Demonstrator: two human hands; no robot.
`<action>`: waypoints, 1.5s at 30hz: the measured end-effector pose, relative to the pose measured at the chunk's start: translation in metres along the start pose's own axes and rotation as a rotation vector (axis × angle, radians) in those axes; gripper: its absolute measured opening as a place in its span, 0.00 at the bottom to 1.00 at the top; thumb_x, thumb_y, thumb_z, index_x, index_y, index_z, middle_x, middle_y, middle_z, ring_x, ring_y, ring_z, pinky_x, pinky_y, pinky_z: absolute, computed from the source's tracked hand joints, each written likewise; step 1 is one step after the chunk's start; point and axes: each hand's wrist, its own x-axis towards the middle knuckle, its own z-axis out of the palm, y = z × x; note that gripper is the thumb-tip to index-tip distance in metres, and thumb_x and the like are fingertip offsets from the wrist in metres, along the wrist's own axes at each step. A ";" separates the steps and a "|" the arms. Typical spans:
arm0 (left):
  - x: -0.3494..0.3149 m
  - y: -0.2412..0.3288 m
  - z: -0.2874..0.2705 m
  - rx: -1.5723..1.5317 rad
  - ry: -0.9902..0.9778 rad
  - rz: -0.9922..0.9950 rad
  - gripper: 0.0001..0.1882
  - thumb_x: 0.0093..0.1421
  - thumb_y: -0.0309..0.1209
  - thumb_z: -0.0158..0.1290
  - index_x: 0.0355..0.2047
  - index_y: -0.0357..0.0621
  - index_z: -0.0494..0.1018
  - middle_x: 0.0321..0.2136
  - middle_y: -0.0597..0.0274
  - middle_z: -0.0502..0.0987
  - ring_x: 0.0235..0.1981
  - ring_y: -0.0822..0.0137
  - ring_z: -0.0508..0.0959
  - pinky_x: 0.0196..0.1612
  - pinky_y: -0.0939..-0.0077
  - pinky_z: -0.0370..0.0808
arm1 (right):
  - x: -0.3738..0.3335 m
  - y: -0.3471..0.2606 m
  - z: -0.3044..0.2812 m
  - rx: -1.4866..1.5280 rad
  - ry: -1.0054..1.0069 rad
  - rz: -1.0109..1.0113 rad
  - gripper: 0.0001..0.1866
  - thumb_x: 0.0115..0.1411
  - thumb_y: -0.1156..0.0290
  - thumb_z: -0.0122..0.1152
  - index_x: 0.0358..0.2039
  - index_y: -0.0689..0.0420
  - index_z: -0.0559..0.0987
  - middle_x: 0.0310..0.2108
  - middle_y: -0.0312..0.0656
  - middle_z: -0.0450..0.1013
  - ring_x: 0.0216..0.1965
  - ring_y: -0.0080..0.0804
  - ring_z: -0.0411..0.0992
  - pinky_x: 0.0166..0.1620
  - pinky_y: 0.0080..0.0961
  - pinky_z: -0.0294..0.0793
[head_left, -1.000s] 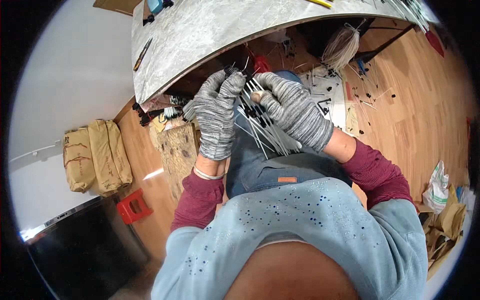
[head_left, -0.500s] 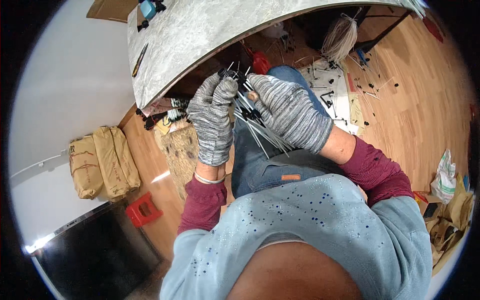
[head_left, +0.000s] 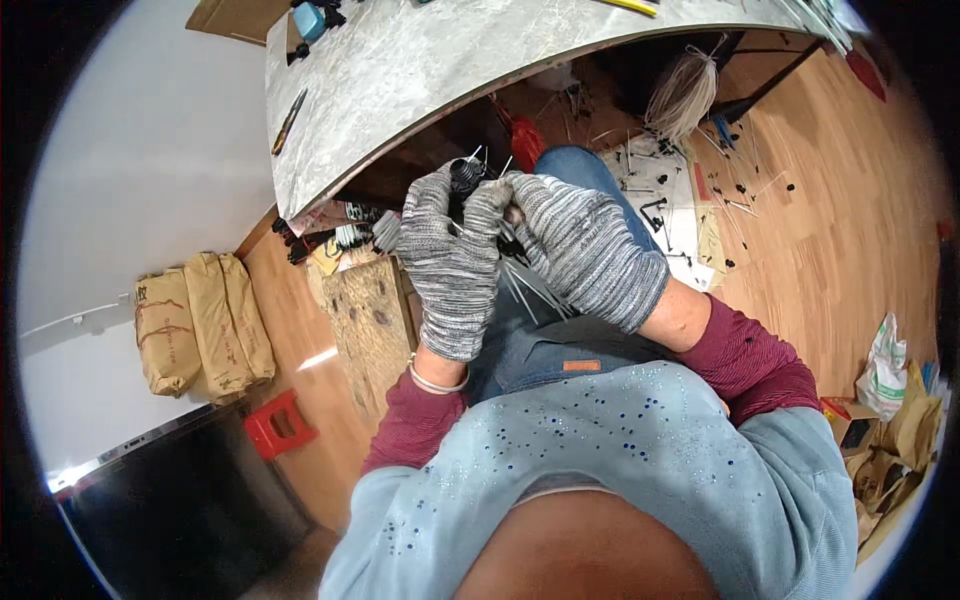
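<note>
Both my hands wear grey striped knit gloves and meet over my lap, close to the table's front edge. My left hand point(head_left: 450, 270) is closed around black plastic fittings point(head_left: 466, 172), whose tops stick out above the fingers. Pressed up beside it, my right hand point(head_left: 595, 250) closes on a bundle of thin white rods point(head_left: 535, 290). The lower ends of the rods fan out beneath the hands over my jeans. Black pieces show along the rods between the hands. My fingers hide where rods and fittings meet.
The marbled table point(head_left: 400, 85) curves ahead, with a dark pen-like tool point(head_left: 289, 122) on it. Right of my knee, a white sheet point(head_left: 672, 200) bears scattered rods and black pieces. A pale strand bundle point(head_left: 686, 90) hangs beyond. A wooden stool point(head_left: 365, 320) stands left, near a red stool point(head_left: 280, 425).
My left hand has moved right and slightly down, against my right hand, and now covers more of the rods and black fittings. The right hand keeps its grip. The view has shifted slightly.
</note>
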 end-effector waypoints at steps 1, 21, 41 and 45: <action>0.000 0.001 -0.001 0.017 0.044 -0.001 0.10 0.51 0.31 0.49 0.30 0.36 0.70 0.22 0.63 0.72 0.24 0.72 0.70 0.30 0.80 0.67 | -0.001 0.001 0.000 0.013 0.007 -0.037 0.12 0.53 0.71 0.44 0.37 0.63 0.68 0.27 0.51 0.68 0.29 0.45 0.68 0.33 0.30 0.68; 0.002 -0.004 -0.015 -0.619 -0.175 -0.298 0.16 0.55 0.38 0.45 0.35 0.36 0.69 0.31 0.62 0.72 0.30 0.74 0.70 0.35 0.83 0.67 | -0.001 0.001 -0.002 -0.025 -0.005 -0.028 0.17 0.50 0.70 0.47 0.40 0.64 0.66 0.31 0.51 0.68 0.33 0.44 0.67 0.38 0.30 0.67; 0.000 0.022 -0.009 -0.403 -0.066 -0.149 0.11 0.55 0.34 0.43 0.27 0.38 0.68 0.27 0.62 0.71 0.29 0.72 0.69 0.34 0.81 0.66 | 0.003 -0.012 -0.003 0.000 -0.021 -0.060 0.14 0.47 0.75 0.46 0.36 0.65 0.67 0.27 0.52 0.67 0.30 0.45 0.67 0.34 0.31 0.67; 0.012 0.013 -0.013 -0.444 -0.120 -0.165 0.14 0.56 0.38 0.43 0.29 0.38 0.68 0.26 0.63 0.70 0.28 0.74 0.68 0.35 0.83 0.65 | 0.007 -0.005 -0.001 0.190 0.013 -0.087 0.12 0.51 0.74 0.43 0.36 0.65 0.67 0.27 0.52 0.67 0.29 0.45 0.67 0.34 0.31 0.67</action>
